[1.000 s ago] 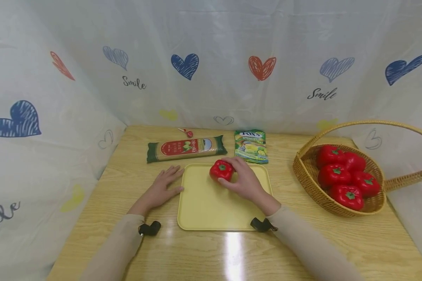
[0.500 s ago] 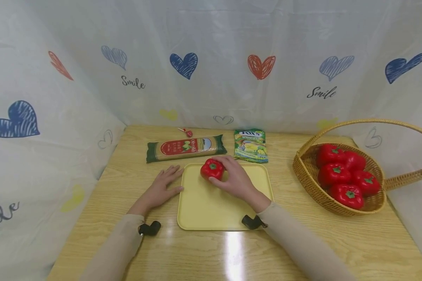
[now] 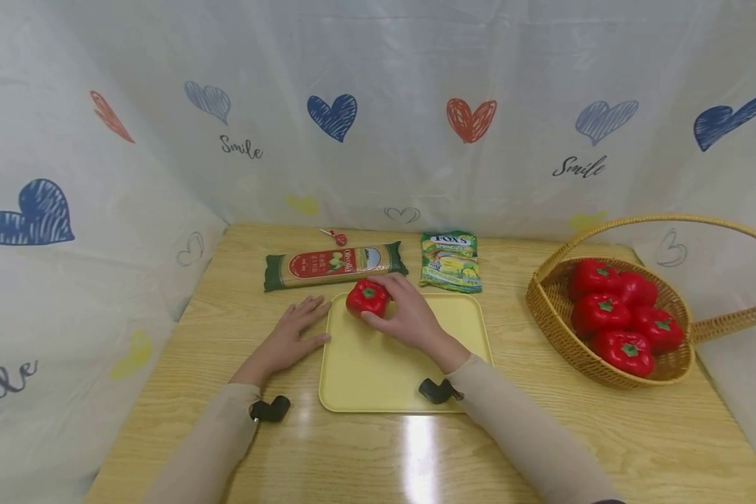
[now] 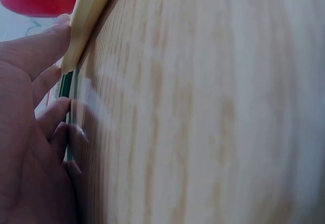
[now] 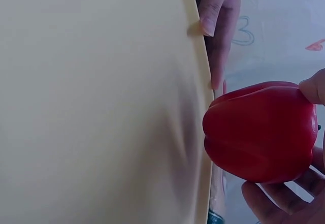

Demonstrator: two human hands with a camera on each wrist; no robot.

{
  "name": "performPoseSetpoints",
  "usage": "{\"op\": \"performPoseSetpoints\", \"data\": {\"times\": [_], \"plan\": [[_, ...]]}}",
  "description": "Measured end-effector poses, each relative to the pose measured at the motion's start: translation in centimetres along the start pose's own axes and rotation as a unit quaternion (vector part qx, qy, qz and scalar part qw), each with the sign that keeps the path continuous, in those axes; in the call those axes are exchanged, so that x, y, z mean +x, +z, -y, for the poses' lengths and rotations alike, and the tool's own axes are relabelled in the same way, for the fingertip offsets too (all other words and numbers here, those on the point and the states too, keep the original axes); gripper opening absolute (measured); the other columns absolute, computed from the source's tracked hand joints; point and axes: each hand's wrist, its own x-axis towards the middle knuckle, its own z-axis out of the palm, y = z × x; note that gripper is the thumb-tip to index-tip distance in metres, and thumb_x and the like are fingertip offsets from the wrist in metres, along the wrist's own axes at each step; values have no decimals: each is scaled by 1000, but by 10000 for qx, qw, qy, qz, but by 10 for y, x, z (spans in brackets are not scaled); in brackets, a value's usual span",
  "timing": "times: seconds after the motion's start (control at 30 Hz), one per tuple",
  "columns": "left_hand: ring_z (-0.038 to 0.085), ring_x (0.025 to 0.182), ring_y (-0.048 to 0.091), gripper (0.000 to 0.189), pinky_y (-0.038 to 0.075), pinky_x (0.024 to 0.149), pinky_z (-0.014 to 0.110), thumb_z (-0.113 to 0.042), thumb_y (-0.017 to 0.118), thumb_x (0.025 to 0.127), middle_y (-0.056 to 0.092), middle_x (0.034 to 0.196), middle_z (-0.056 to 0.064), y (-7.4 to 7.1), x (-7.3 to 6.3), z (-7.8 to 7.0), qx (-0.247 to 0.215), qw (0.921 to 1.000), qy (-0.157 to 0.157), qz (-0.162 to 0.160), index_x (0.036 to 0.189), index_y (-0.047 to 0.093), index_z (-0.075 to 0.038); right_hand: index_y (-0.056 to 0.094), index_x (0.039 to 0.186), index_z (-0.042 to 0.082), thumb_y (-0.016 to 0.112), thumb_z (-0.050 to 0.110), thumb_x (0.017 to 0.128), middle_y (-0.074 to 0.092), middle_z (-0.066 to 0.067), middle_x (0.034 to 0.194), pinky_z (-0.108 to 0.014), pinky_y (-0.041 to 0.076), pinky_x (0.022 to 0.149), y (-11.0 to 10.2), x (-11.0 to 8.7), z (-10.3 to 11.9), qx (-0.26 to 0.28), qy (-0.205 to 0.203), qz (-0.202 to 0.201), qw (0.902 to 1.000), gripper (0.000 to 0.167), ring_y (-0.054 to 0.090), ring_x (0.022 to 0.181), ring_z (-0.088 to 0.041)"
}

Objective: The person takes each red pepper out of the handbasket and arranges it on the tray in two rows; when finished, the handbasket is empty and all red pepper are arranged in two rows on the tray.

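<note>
A red bell pepper (image 3: 364,302) with a green stem is in my right hand (image 3: 412,318), thumb on the near side and fingers around the far side. It is over the far left part of a yellow tray (image 3: 378,378). The right wrist view has the pepper (image 5: 261,132) close above the tray, a shadow below it; whether it touches is hard to tell. My left hand (image 3: 290,339) lies on the table with fingers extended, beside the tray's left edge. In the left wrist view its thumb and index finger touch the tray rim (image 4: 89,23).
Behind the tray lie a long pasta packet (image 3: 335,266), a green Fox's candy bag (image 3: 450,262) and a small red lollipop (image 3: 340,239). At the right stands a wicker basket (image 3: 551,325) with a tall handle, holding several red bell peppers (image 3: 626,352). White curtains enclose the table (image 3: 327,455).
My right hand has carried the bell pepper leftward across the tray and slightly toward its far edge. The left hand has stayed in place at the tray's left side.
</note>
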Motion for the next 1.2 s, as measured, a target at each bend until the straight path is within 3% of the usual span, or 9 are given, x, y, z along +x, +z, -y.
{"op": "performPoseSetpoints", "data": {"times": [0.83,1.2], "plan": [[34,156,13,68,0,126,54,-38,66,99,28,166,14,0,1,-3,13,10000,-12,-64,157,41,-11,53,146,16,78,37,89,53,-6,142,-45,53,102,19,13,4,109,46,222,9997,65,54,128,-26],[34,156,12,68,-1,126,54,-36,66,100,28,166,13,-1,0,-4,-37,10000,-82,-2,157,40,-11,49,148,16,79,40,89,51,-5,146,-38,52,104,21,14,3,421,231,391,9981,70,55,127,-21]]}}
